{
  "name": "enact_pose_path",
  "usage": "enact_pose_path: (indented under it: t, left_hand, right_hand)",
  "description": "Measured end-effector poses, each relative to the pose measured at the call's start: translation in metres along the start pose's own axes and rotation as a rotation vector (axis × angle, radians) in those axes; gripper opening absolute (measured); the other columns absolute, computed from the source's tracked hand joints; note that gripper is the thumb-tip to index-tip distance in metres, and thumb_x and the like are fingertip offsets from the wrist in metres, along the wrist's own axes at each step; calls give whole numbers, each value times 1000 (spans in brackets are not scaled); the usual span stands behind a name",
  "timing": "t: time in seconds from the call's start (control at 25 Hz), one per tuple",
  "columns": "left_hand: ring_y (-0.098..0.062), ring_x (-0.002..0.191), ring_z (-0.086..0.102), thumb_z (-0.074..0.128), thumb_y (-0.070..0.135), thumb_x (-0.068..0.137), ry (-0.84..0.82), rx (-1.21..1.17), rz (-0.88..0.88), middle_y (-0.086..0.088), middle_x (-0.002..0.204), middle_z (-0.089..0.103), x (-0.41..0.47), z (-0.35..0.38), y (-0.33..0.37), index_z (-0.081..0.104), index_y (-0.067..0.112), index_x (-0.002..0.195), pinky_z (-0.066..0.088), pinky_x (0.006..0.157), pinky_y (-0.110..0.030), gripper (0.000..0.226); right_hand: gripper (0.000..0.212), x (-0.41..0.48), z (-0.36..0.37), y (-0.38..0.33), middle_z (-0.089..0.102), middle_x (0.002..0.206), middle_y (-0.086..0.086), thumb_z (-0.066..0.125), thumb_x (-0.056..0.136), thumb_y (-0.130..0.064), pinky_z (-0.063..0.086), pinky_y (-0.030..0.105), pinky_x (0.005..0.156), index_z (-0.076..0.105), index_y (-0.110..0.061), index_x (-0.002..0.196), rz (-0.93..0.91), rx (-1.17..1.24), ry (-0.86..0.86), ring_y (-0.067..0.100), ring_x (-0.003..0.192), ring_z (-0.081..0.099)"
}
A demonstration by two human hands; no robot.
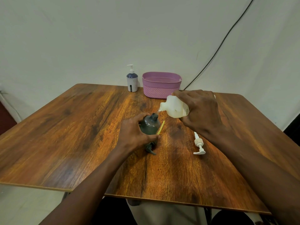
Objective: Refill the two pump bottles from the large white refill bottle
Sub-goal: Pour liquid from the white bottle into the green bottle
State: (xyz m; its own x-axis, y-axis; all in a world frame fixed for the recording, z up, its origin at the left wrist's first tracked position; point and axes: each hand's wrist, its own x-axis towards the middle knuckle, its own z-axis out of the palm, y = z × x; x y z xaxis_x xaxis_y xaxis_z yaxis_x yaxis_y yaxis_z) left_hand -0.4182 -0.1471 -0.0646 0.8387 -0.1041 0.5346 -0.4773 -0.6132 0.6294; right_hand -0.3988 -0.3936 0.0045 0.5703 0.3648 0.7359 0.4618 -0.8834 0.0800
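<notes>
Near the frame's centre, the left hand (135, 133) grips the grey pump bottle (150, 125) upright while the right hand (200, 109) clasps the tilted white refill bottle (174, 108), whose spout should hover directly over the neck, pouring thinly, since the stream looks faint

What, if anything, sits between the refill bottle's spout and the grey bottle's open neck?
Nothing visible. The right hand tips the refill bottle with its spout just above the open neck of the grey bottle, steadied by the left hand. The grey pump lies nearer, aside.
</notes>
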Motion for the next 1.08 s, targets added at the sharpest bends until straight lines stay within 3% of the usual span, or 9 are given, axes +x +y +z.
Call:
enact_pose_path:
  t: [0.2, 0.4, 0.72, 1.08]
  left_hand:
    - [-4, 103, 61, 95, 46, 57, -1, -2, 0, 7, 121, 69, 1, 1, -1, 61, 23, 133, 52, 84, -13, 86]
    - [-8, 106, 63, 95, 46, 57, -5, -4, 1, 4, 124, 69, 1, 2, 0, 61, 22, 133, 56, 87, -20, 87]
    - [1, 100, 61, 94, 47, 57, -20, -22, 3, 20, 114, 62, 2, 0, 1, 62, 27, 130, 50, 84, -9, 83]
    - [1, 99, 62, 95, 47, 57, -20, -17, 8, 20, 112, 61, 3, 0, 4, 61, 28, 130, 51, 83, -8, 83]
  right_hand:
    - [78, 0, -1, 0, 72, 124, 15, 93, 64, -31, 52, 57, 93, 63, -18, 135, -2, 0, 3, 39, 110, 68]
    - [79, 0, -2, 0, 72, 123, 15, 94, 62, -28, 53, 59, 92, 63, -17, 134, -10, 5, 6, 41, 109, 68]
    - [80, 1, -2, 1, 72, 124, 13, 95, 62, -28, 53, 58, 93, 63, -20, 134, 0, -13, -3, 39, 110, 67]
    - [80, 2, -3, 2, 72, 124, 13, 95, 62, -30, 52, 57, 93, 63, -20, 134, 6, -27, -4, 38, 110, 68]
